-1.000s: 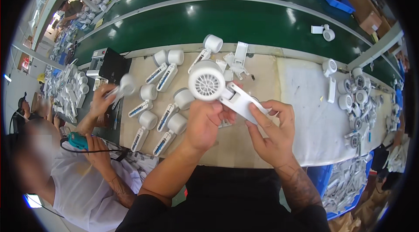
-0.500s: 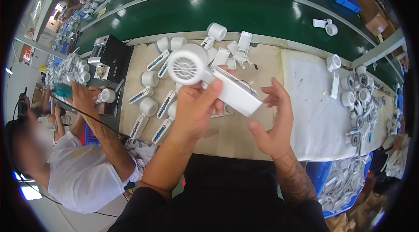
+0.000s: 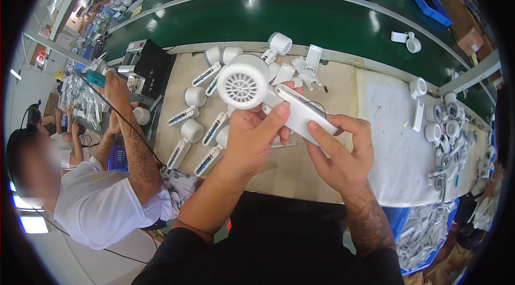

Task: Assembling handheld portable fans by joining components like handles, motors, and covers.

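A white handheld fan (image 3: 242,85) is held up over the bench, its round grilled head to the left and its handle slanting down to the right. My left hand (image 3: 256,137) is closed round the handle just below the head, thumb on top. At the handle's lower end my right hand (image 3: 346,153) grips it between thumb and fingers. A thin dark wire loops out beside the handle near the right fingers. Left of and behind my hands lie several fan bodies (image 3: 191,131) with their handles uncovered. White handle shells (image 3: 312,62) lie beyond the fan.
A black machine box (image 3: 152,70) stands at the bench's left end. Several fans (image 3: 450,126) are piled on the right, above a blue crate (image 3: 397,220) of white parts. Behind the bench runs a green conveyor (image 3: 214,19). A co-worker (image 3: 107,199) with a green tool sits at left.
My right hand has moved in from apart and taken hold of the handle's lower end. The view has shifted slightly. The co-worker's hand with the green tool has risen.
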Motion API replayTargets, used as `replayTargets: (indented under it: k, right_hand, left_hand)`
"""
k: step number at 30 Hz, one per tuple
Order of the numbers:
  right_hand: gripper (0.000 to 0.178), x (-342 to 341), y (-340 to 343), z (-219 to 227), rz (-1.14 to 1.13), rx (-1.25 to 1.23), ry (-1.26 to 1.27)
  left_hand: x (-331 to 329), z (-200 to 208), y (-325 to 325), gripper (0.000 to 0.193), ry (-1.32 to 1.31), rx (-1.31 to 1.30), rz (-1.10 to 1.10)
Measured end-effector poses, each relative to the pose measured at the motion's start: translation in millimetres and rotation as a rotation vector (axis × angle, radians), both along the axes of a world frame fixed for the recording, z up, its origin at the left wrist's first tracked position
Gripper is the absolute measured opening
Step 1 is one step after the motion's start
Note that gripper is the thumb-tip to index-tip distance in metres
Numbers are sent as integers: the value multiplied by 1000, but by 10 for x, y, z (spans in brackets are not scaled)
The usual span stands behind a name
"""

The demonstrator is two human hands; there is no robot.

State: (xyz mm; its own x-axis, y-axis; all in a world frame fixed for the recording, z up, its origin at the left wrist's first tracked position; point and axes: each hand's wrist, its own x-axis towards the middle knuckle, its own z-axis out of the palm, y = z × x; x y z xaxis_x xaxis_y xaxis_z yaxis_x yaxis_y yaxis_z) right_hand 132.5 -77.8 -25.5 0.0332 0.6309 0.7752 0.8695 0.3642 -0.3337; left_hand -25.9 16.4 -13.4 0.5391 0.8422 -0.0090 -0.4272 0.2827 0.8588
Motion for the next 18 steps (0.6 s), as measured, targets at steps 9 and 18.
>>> replayTargets:
  k: [9,18]
  right_hand:
    - [52,-41,13,-246,-25,-44,184]
    - [52,-17,-16,-293,-27,-91,245]
  left_hand:
    - [92,-31,-20,34,26,-49,-80]
    - [61,-142,38,34,49,-77,-95]
